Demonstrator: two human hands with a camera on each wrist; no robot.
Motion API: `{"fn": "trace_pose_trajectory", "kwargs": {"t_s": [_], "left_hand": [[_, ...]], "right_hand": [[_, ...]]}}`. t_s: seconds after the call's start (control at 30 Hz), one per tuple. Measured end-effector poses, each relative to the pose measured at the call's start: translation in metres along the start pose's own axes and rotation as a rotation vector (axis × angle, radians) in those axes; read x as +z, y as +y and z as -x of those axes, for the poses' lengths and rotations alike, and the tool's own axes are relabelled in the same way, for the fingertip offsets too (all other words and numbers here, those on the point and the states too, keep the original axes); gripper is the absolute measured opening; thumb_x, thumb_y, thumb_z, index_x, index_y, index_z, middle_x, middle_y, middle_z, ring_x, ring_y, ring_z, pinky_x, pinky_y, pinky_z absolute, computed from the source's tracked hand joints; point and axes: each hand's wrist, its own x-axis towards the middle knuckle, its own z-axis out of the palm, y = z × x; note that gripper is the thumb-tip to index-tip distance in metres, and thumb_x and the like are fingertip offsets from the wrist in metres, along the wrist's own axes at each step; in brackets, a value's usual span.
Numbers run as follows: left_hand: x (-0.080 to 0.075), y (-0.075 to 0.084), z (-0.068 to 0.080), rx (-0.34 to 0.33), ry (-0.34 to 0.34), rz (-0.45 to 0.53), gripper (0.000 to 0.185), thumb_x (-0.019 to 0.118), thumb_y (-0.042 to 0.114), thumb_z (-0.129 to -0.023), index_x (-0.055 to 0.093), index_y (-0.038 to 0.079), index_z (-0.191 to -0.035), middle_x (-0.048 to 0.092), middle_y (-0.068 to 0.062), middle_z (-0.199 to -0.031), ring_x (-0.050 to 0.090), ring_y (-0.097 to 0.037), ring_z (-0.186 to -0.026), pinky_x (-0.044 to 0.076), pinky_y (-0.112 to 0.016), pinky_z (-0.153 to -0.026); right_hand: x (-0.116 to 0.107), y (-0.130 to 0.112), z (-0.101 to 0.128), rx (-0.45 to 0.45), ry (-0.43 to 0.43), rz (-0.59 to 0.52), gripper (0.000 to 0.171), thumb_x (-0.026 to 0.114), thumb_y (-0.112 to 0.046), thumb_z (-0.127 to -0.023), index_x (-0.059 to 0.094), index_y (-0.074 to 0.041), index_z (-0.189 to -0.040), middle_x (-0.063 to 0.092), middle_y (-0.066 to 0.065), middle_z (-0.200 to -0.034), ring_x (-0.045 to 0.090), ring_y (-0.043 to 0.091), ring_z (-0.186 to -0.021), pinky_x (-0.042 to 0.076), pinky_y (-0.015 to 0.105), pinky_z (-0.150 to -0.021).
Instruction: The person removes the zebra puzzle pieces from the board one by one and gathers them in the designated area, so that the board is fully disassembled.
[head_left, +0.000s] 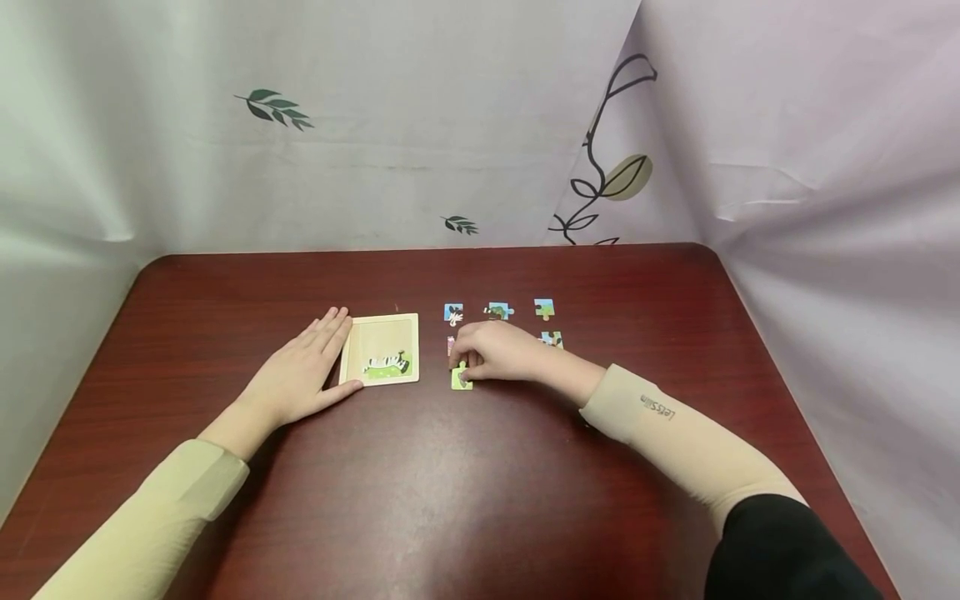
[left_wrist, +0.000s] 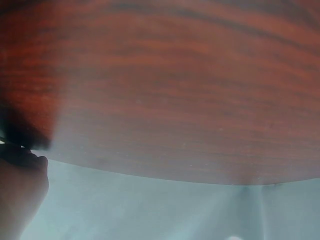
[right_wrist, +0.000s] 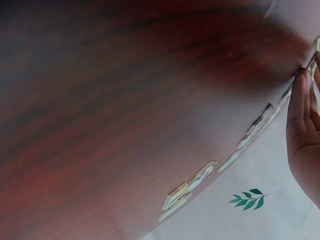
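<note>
My left hand (head_left: pixel 300 375) lies with straight fingers along the left edge of a square wooden puzzle tray (head_left: pixel 354 343), its thumb at the lower left corner. Inside the tray, at the lower right, are green puzzle pieces with a black-and-white striped animal picture (head_left: pixel 387 365). To the right of the tray, my right hand (head_left: pixel 497 350) pinches a green puzzle piece (head_left: pixel 459 383) between thumb and fingers, low over the table. The right wrist view shows this hand (right_wrist: pixel 304 125) only at its right edge. A dark part of the left hand (left_wrist: pixel 22 190) shows in the left wrist view.
Beyond the right hand lie loose puzzle pieces: a blue one (head_left: pixel 453 312), a blue-green one (head_left: pixel 500 311) and another (head_left: pixel 544 308). One more piece (head_left: pixel 552 339) sits by the right wrist, and a pinkish one (head_left: pixel 450 343) is partly hidden. A patterned curtain (head_left: pixel 375 167) surrounds the dark red table (head_left: pixel 420 500).
</note>
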Motion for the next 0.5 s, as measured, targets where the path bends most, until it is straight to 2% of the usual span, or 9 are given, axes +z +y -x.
{"fn": "trace_pose_trajectory", "kwargs": {"t_s": [0.27, 0.5], "left_hand": [[-0.0015, 0.0012, 0.0002, -0.004, -0.002, 0.000, 0.097, 0.051, 0.065, -0.084, 0.024, -0.004, -0.147, 0.025, -0.019, -0.153, 0.021, -0.032, -0.143, 0.022, -0.044, -0.117], [-0.0029, 0.0016, 0.0001, -0.006, -0.010, 0.003, 0.098, 0.050, 0.066, -0.084, 0.023, -0.004, -0.147, 0.024, -0.020, -0.153, 0.020, -0.032, -0.143, 0.020, -0.042, -0.118]], "right_hand": [[0.0013, 0.0010, 0.0000, -0.038, 0.019, 0.069, 0.012, 0.073, -0.020, -0.081, 0.073, -0.022, -0.093, 0.058, -0.010, -0.089, 0.058, 0.003, -0.077, 0.047, 0.014, -0.070], [0.0032, 0.0027, -0.0010, -0.040, 0.018, 0.060, 0.012, 0.072, -0.020, -0.082, 0.073, -0.022, -0.094, 0.057, -0.011, -0.089, 0.056, 0.000, -0.077, 0.047, 0.012, -0.071]]}}
